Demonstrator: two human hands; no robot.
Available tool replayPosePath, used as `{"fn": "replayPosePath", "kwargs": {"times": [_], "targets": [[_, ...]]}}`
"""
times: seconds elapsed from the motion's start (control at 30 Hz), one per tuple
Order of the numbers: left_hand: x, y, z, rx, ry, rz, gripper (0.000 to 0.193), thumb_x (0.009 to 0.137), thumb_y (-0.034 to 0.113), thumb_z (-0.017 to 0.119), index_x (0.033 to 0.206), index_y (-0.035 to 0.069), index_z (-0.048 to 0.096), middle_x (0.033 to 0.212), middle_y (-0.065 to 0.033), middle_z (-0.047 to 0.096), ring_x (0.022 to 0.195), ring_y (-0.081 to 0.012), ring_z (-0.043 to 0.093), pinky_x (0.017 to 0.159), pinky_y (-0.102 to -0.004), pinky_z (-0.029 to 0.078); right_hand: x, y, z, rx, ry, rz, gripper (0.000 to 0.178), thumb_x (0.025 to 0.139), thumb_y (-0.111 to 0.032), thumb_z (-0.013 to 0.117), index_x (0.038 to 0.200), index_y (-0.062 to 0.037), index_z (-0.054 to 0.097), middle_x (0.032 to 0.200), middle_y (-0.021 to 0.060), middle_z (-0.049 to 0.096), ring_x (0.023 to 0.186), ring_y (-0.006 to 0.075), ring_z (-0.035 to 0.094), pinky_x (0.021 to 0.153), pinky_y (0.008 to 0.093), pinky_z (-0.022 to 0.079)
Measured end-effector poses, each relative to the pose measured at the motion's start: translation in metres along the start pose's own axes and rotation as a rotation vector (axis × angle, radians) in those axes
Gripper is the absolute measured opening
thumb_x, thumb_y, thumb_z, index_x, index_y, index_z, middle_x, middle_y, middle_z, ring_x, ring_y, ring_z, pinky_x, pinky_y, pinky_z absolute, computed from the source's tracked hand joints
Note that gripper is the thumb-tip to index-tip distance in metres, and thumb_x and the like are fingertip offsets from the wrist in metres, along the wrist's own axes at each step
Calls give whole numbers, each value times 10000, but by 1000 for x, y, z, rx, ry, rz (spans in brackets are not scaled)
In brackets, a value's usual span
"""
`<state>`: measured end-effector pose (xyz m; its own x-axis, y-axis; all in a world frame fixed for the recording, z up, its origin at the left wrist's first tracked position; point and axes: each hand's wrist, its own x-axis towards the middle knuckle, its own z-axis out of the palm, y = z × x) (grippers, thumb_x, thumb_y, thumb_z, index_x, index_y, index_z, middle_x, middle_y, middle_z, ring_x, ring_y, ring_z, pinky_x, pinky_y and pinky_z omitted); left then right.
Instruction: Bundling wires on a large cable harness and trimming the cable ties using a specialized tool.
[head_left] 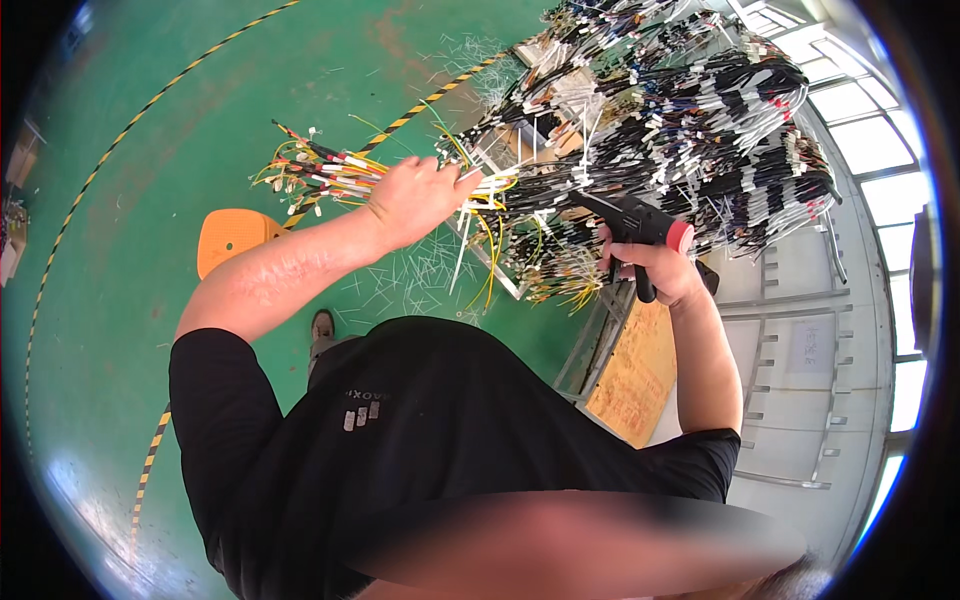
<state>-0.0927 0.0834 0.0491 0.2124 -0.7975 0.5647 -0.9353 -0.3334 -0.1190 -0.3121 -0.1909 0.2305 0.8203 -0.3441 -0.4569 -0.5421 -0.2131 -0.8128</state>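
My left hand (418, 200) is closed around a bundle of cables (335, 175), whose yellow, red, white and black ends with small connectors fan out to the left. To the right, the bundle runs into a large mass of black cables (680, 120). My right hand (655, 268) grips a black cable tie gun (632, 218) with a red knob at its rear. The gun's nose points left, close to the black cables. Whether its tip touches any cable or tie, I cannot tell. My palm hides part of the bundle.
An orange stool (232, 238) stands on the green floor left of the bundle. Thin white offcuts (410, 272) are scattered below the cables. A metal frame with a wooden board (635, 375) sits at the right, beside a pale wall rack (790, 365). Yellow-black tape (150, 465) marks the floor.
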Motion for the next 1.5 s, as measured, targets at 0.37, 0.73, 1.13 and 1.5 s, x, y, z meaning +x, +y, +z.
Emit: {"fn": "replayPosePath", "kwargs": {"times": [0.37, 0.73, 1.13, 1.5], "targets": [[1, 0, 0, -51, 26, -36, 453, 888, 188, 655, 1340, 162, 663, 949, -22, 701, 838, -215, 698, 727, -378, 580, -4, 79, -3, -1101, 372, -650, 317, 908, -223, 798, 1151, -51, 687, 840, 93, 665, 715, 296, 697, 657, 443, 545], [-1, 10, 7, -383, -278, -228, 579, 796, 40, 686, 1366, 108, 615, 915, -145, 729, 857, -372, 726, 729, -509, 574, 7, 155, 50, 338, 235, -606, 712, 905, -332, 829, 1484, -43, 532, 1620, 157, 488, 1508, 326, 461, 1248, 509, 345], [-12, 16, 36, -1767, -879, -766, 363, 936, 111, 789, 1262, 15, 662, 942, -43, 698, 884, -166, 702, 807, -328, 581, 54, 203, 75, 997, 138, -704, 535, 816, -250, 880, 1252, -137, 593, 1687, 204, 377, 1578, 357, 344, 1301, 509, 240], [-12, 27, 36, -2387, -1078, -474, 635, 957, 446, 779, 1341, -23, 589, 722, -23, 590, 610, -145, 600, 645, -331, 524, 88, 172, 91, 1237, -364, -723, 497, 710, -168, 907, 1148, -68, 696, 1121, 30, 620, 1219, 276, 604, 1165, 452, 411]]}}
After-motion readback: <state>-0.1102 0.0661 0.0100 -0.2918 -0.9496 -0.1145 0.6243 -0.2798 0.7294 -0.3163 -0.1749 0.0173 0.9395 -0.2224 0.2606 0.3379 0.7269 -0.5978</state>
